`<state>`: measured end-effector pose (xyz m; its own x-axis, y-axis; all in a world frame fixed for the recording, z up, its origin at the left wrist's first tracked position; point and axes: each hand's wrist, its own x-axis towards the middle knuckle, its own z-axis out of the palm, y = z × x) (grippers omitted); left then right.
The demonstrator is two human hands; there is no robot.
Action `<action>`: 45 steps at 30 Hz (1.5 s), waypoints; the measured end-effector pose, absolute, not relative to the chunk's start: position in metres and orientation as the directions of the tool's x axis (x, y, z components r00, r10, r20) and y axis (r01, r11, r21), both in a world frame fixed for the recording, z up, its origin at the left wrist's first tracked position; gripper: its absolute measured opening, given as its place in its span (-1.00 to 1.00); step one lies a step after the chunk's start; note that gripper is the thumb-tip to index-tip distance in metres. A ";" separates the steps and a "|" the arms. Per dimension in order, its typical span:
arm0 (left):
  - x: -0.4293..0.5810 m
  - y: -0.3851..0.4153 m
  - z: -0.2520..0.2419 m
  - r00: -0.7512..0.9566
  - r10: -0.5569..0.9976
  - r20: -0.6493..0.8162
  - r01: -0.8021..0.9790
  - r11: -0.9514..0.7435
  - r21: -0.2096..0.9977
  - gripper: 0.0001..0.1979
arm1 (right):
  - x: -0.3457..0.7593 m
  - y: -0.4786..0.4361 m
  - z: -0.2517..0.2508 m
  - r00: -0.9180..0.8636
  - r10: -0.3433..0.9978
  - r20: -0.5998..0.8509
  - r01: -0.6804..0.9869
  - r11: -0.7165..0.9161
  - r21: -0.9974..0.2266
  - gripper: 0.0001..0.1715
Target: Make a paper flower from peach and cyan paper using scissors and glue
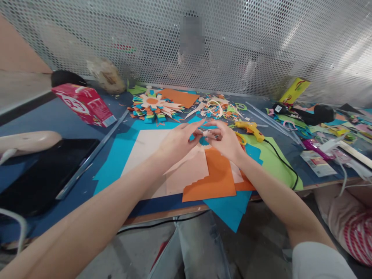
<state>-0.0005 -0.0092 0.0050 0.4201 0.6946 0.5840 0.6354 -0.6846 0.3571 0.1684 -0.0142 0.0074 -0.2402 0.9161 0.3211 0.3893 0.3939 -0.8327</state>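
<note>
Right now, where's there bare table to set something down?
The blue table patch bordered by the red box and cream object looks freest; a smaller one lies between that box and the black slab. Crowded: the back, with paper flower and scraps, and the heaped right side.

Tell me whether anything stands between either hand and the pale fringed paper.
Nothing visible does: the pale fringed paper is at the fingertips of the left hand and right hand. The yellow glue gun lies to the right of the right hand, out of the way.
</note>
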 end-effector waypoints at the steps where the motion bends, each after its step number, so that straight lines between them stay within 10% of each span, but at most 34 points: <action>1: 0.000 -0.009 0.005 0.424 0.696 0.579 0.627 -0.687 0.367 -0.58 | 0.168 -0.014 0.007 -0.243 0.913 0.326 0.394 0.401 -0.827 -0.63; 16: -0.002 -0.007 0.010 0.351 0.756 0.552 0.583 -0.638 0.503 -0.58 | 0.168 -0.012 0.009 -0.131 0.966 0.221 0.398 0.255 -0.881 -0.66; 37: -0.001 -0.009 0.004 0.464 0.603 0.650 0.592 -0.756 0.279 -0.70 | 0.167 -0.013 0.007 -0.219 0.940 0.263 0.375 0.329 -0.867 -0.66; 45: 0.000 -0.013 0.013 0.311 0.808 0.500 0.586 -0.577 0.569 -0.63 | 0.170 -0.012 0.012 -0.134 0.968 0.212 0.401 0.249 -0.882 -0.68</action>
<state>0.0001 -0.0129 0.0133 0.3107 0.8083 0.5001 0.5860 -0.5771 0.5687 0.1697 -0.0124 0.0120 -0.1344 0.9679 0.2123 0.4009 0.2490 -0.8816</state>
